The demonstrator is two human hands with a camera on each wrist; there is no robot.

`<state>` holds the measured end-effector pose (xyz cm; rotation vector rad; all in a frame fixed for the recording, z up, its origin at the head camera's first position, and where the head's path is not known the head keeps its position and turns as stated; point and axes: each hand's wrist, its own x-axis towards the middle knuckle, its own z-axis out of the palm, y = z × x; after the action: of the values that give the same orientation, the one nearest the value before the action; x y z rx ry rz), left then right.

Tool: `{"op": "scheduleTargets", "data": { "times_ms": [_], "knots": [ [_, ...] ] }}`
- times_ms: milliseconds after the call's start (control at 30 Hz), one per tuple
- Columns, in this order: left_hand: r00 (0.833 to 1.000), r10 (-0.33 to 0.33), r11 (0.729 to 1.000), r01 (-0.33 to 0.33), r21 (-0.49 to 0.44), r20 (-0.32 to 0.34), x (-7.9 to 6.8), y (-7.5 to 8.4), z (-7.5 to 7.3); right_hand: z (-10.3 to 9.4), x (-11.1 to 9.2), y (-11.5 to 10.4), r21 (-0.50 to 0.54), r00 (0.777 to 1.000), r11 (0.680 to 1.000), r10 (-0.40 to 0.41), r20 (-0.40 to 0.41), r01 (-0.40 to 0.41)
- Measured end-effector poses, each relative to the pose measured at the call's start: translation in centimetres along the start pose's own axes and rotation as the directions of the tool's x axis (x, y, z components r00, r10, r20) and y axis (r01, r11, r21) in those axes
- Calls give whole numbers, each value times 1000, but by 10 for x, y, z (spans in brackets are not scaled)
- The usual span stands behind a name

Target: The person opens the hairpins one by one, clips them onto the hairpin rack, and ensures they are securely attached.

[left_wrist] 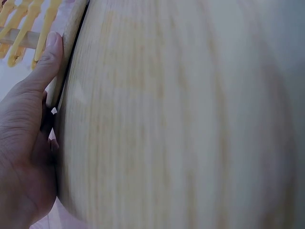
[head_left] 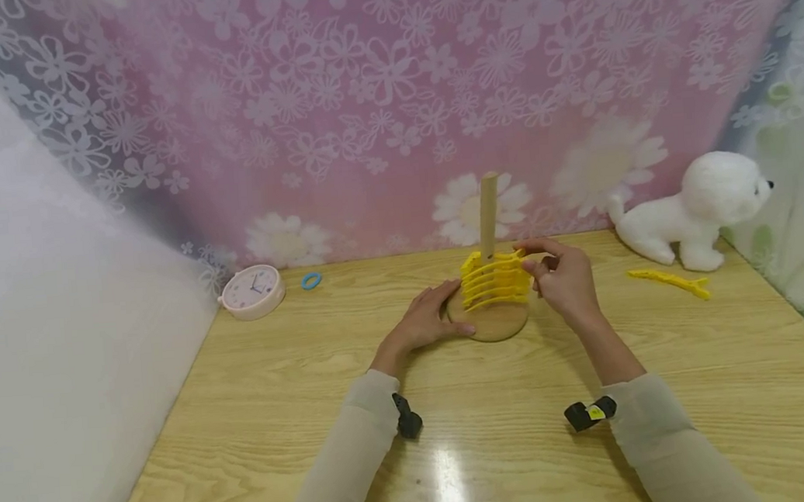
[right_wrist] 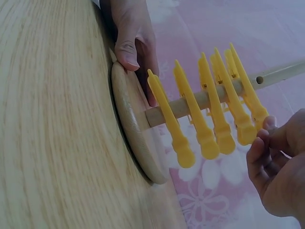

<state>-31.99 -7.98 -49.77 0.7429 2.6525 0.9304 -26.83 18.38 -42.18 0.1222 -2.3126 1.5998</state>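
Observation:
A wooden stand with an upright post (head_left: 489, 214) and a round base (head_left: 494, 328) stands near the back of the table. Several yellow plastic clips (right_wrist: 178, 143) are stacked up the post, crosswise to it. My left hand (head_left: 424, 322) holds the base by its left edge, thumb at the front rim; some of its fingers are hidden. With thumb and fingertips, my right hand (head_left: 565, 282) pinches the right end of the topmost clip (right_wrist: 252, 102). That clip lies against the post just below a small hole. A separate yellow clip (head_left: 670, 282) lies on the table to the right.
A white plush dog (head_left: 686, 212) sits at the back right, behind the loose clip. At the back left are a pink round clock (head_left: 253, 292) and a blue ring (head_left: 311, 281). A flowered curtain (head_left: 364, 113) hangs along the table's (head_left: 283, 446) back edge.

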Motion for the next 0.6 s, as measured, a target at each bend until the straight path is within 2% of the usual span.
{"op": "scheduleTargets", "data": {
  "times_ms": [233, 600],
  "knots": [
    [1000, -3, 1000, 3, -8, 1, -2, 0, 0, -8, 1, 3, 88, 992, 996, -2, 123, -9],
    [1000, 3, 1000, -3, -4, -2, -1, 2, 0, -24, 2, 6, 132, 977, 989, 35, 213, -64]
  ]
}}
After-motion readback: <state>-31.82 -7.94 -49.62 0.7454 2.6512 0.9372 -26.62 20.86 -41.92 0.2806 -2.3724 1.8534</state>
